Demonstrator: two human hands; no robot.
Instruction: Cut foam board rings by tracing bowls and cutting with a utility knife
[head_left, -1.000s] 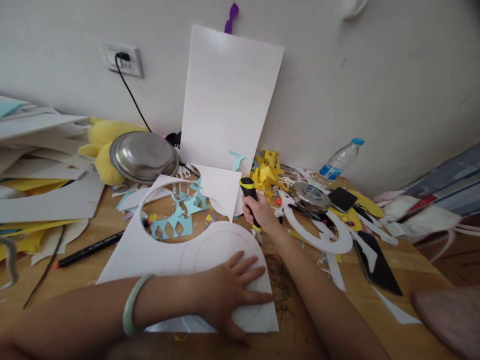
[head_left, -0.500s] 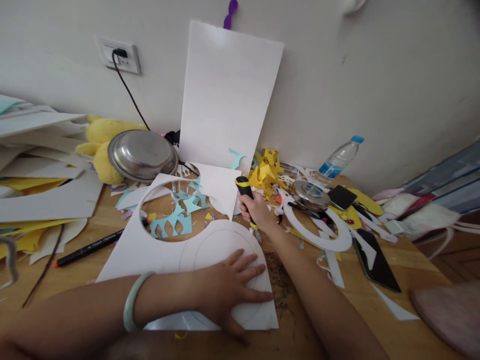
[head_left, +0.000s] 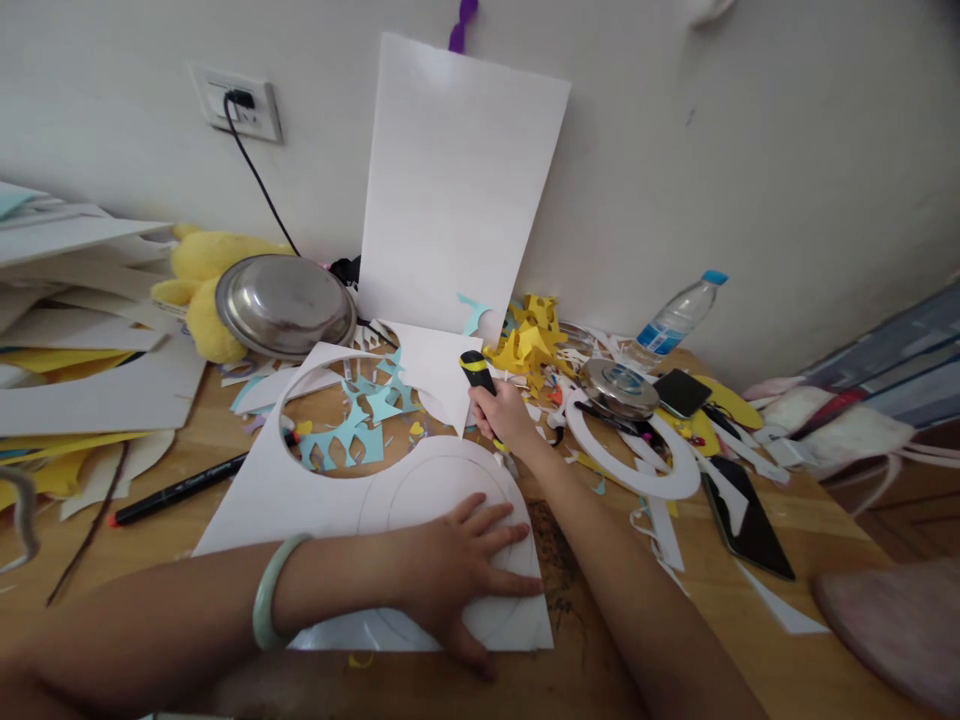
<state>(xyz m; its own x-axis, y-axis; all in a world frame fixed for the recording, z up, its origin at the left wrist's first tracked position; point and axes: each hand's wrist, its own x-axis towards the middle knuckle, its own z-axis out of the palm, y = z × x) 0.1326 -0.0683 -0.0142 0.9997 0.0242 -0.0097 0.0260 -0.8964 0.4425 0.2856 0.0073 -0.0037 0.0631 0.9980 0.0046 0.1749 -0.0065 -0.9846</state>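
My left hand (head_left: 480, 575) lies flat with fingers spread on a white board (head_left: 322, 530), pressing over its pencilled circles. A large round opening is cut in the board's far left part, and its right edge is curved. In my right hand (head_left: 510, 415) is a black and yellow utility knife (head_left: 476, 368). The fist wraps around its handle, which leans up and left. The lower tip points down by the board's curved upper-right edge; whether the blade touches the board I cannot tell. Light-blue scraps (head_left: 356, 430) show through the round opening.
A metal basin (head_left: 285, 305) and yellow plush toy (head_left: 214, 300) stand at the back left. A black marker (head_left: 180, 490) lies left. Yellow scraps (head_left: 529, 345), a metal lid (head_left: 619, 385), a water bottle (head_left: 679, 315) and a phone (head_left: 750, 520) are on the right. A white sheet (head_left: 457, 190) leans against the wall.
My right hand has shifted slightly left and nearer with the knife, whose handle tilts more to the left. My left hand stays spread on the board.
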